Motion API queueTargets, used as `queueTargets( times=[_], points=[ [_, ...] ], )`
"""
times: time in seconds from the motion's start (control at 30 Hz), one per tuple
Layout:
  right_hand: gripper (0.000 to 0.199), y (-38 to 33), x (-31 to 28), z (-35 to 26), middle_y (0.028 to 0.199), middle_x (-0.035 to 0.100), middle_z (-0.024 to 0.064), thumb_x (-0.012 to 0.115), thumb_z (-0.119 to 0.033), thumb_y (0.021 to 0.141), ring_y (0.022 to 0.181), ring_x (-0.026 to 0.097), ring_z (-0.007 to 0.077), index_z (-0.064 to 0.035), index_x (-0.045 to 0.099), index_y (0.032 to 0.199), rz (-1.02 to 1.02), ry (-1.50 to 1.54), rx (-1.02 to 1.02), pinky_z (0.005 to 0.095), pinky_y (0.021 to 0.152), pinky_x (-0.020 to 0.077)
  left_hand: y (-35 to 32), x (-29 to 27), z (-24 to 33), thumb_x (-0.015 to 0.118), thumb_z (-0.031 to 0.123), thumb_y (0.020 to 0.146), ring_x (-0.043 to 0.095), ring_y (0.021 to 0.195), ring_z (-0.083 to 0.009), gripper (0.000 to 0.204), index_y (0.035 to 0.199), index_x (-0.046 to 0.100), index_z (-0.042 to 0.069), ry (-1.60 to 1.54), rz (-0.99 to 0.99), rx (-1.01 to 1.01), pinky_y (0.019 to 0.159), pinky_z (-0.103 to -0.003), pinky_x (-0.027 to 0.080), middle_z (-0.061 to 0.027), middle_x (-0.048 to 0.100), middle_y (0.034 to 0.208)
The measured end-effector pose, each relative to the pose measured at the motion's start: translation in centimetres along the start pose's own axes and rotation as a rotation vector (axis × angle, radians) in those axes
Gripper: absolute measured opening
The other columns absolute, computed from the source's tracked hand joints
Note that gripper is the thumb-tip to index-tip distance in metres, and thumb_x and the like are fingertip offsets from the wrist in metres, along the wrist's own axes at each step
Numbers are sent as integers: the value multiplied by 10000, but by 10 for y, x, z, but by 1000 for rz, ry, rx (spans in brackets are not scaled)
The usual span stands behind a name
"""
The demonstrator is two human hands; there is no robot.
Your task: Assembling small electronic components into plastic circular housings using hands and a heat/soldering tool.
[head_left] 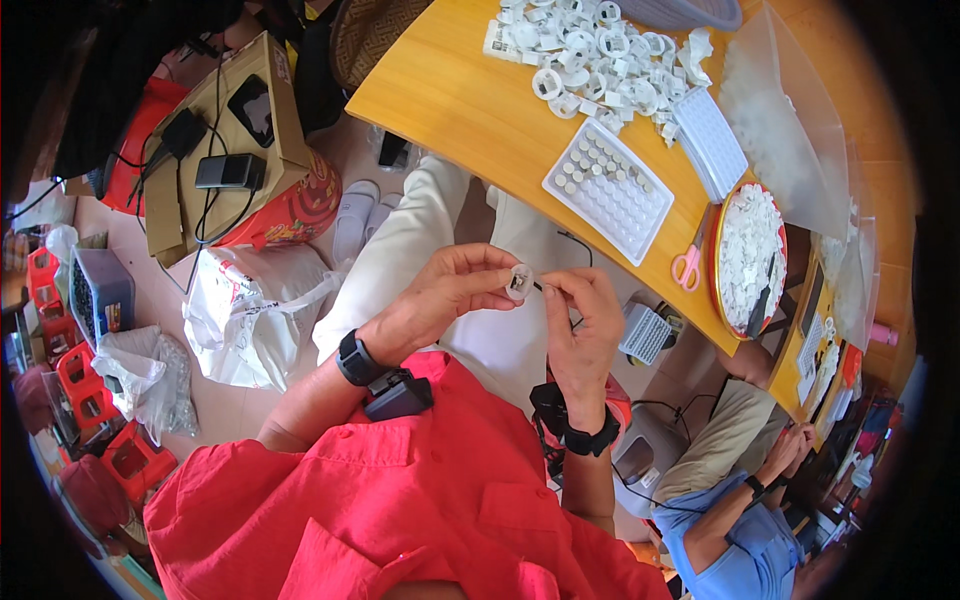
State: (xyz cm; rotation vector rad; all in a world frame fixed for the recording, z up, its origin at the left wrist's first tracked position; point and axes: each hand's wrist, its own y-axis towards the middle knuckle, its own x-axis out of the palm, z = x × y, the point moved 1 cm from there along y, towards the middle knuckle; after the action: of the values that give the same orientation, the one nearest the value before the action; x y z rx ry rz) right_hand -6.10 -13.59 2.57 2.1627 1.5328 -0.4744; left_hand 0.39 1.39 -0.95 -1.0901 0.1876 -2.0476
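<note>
My left hand (455, 285) pinches a small round part of clear-white plastic (520, 280) with something dark inside it, held up over my lap. Close on its right, my right hand (585, 318) is closed around a thin dark stick-like tool (539, 286), whose tip reaches the part's edge. Most of that tool is hidden by the fingers. On the wooden table (450, 100) ahead lies a white tray (643, 228) partly filled with small silvery round pieces. Beyond it spreads a pile of similar clear-white plastic parts (590, 55).
Stacked white trays (711, 142), pink-handled scissors (687, 267) and a red-rimmed basin (714, 270) of white pieces lie toward the right. A co-worker in blue (735, 540) sits there. A cardboard box (175, 215) and white bag (240, 320) stand left.
</note>
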Motion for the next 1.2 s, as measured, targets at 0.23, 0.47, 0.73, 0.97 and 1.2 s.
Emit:
queueTargets(
  times=[0.23, 0.47, 0.73, 0.97, 1.2],
  points=[
    [178, -3, 5, -6, 786, 590, 100, 608, 84, 725, 671, 613, 214, -19, 587, 869, 64, -5, -30, 303, 573, 472, -1, 1, 1, 535, 102, 886, 607, 882, -157, 213, 1060, 548, -21, -49, -49, -2, 811, -275, 507, -84, 601, 986],
    [183, -2, 12, -7, 751, 583, 95, 620, 81, 697, 643, 592, 261, -39, 574, 827, 123, -198, -199, 313, 552, 465, -2, 1, -1, 542, 97, 882, 593, 890, -129, 200, 1052, 551, -6, -1, -39, 9, 806, -272, 507, -58, 591, 978],
    [158, -2, 12, -3, 746, 589, 89, 634, 77, 694, 644, 601, 232, -29, 601, 807, 57, -102, -129, 296, 553, 476, -2, 0, -4, 548, 109, 881, 586, 882, -122, 189, 1036, 554, 1, 15, -21, 15, 797, -265, 503, -51, 587, 966],
    [152, -1, 9, -3, 776, 591, 87, 634, 76, 704, 648, 605, 223, -18, 608, 821, 8, -120, -182, 282, 555, 478, -1, 2, -2, 546, 111, 881, 584, 875, -119, 186, 1028, 558, -3, 20, -14, 4, 789, -263, 499, -55, 588, 949],
    [152, 1, 9, 3, 763, 591, 79, 650, 62, 693, 648, 602, 223, -20, 611, 815, -30, -50, -112, 290, 572, 473, 0, 1, -3, 546, 110, 881, 588, 872, -122, 185, 1023, 560, -8, 38, -4, 12, 791, -261, 503, -62, 592, 947]
  ],
)
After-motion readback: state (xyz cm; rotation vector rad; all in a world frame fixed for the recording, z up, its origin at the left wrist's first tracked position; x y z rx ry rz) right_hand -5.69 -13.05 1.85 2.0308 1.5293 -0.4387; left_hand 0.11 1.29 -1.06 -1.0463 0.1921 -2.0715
